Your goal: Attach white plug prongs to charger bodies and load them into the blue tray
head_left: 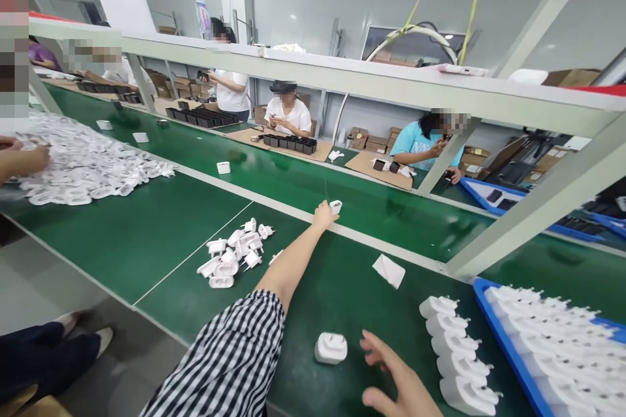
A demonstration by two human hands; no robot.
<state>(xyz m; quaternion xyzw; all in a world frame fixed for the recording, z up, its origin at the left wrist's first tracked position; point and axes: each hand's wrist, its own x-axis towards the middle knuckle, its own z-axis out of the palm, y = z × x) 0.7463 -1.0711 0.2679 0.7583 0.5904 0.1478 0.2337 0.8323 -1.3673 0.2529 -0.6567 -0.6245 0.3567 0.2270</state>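
My left hand [323, 215] is stretched far forward to the edge of the green belt, its fingers closed on a white plastic housing [335, 207]. Low on the right, my right hand [391, 371] is spread open and empty. Just left of its fingers a white plug adapter [331, 347] rests on the green table, pins up. A loose pile of small white plug pieces [235, 251] lies left of my left forearm. To the right of my right hand, several white adapters [454, 352] stand in a row.
A blue tray [503, 345] full of white adapters is at the right. White housings [223, 167] sit on the belt [274, 176]. A folded white paper [389, 270] lies on the table. A large heap of white parts [92, 163] is beside a co-worker's hand. A slanted post [528, 195] rises at right.
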